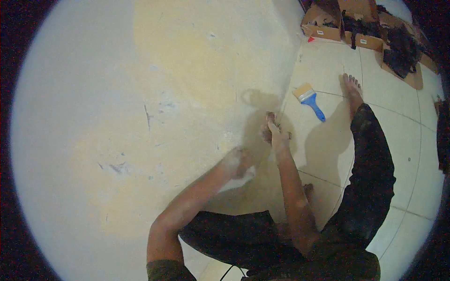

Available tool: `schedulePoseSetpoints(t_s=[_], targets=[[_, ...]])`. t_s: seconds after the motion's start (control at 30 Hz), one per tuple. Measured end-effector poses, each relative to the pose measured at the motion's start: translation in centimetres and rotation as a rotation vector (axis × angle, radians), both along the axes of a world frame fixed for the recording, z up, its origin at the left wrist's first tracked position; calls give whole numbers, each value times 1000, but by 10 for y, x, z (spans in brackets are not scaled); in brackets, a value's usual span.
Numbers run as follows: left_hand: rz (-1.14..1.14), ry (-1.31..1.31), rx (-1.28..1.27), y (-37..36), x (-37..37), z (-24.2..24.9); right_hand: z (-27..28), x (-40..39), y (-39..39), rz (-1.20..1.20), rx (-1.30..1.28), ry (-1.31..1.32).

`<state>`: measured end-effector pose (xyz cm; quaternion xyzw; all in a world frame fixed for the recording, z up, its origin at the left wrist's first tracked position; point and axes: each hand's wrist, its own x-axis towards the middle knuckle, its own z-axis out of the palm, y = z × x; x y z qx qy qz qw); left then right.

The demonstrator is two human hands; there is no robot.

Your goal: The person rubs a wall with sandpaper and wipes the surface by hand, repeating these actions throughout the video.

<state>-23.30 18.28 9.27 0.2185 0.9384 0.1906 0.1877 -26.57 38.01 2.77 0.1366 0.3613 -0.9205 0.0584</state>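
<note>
The left hand blurs near the wall, beside a white piece; the right hand is near the wall's foot. I cannot tell whether either grips anything. 1 blue-handled brush lies on the floor.

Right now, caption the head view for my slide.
Left hand and right hand near a patchy wall; brush on floor.

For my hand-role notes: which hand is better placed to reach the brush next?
Probably the right hand: it is nearer the blue-handled brush, though seemingly gripping something; the left hand is farther off.
</note>
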Motion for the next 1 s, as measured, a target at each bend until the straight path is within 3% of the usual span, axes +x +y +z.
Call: schedulePoseSetpoints(t_s=[0.1, 0.17, 0.23, 0.33, 0.4, 0.47, 0.5, 0.53, 0.57, 0.63, 0.73, 0.8, 0.9, 1.0], targets=[[-563, 229, -583, 7, 24, 21, -23, -8, 11, -26, 45, 75], [-275, 672, -268, 45, 19, 94, -33, -12, 13, -37, 26, 65], [-33, 978, -688, 63, 19, 156, -42, -16, 12, -71, -43, 11], [215, 1084, -775, 71, 15, 202, -48, -22, 2, -129, -92, -35], [95, 1026, -770, 55, 9, 174, -52, -23, -2, -154, -46, 4], [-37, 928, -843, 39, 5, 122, -77, -29, -8, -43, -324, 212], [-108, 855, -919, 31, 7, 88, -80, -30, -8, -10, -324, 245], [-184, 700, -753, 3, 15, 39, -82, -32, -8, 23, -323, 279], [-257, 541, -587, 12, 25, 33, -76, -30, -6, 28, -186, 237], [-449, -245, -837, 17, 29, 30, -72, -28, -7, 34, 93, 150], [-118, -102, -326, 18, 64, 44, -54, -17, -14, -43, 436, 88], [-116, -49, -243, 26, 64, 79, -29, -3, -16, -205, 570, 167], [-84, -6, -145, 11, 59, 96, -16, 12, -15, -133, 594, 207], [-26, -73, -51, -9, 64, 93, -25, 22, -35, -174, 437, 365]])
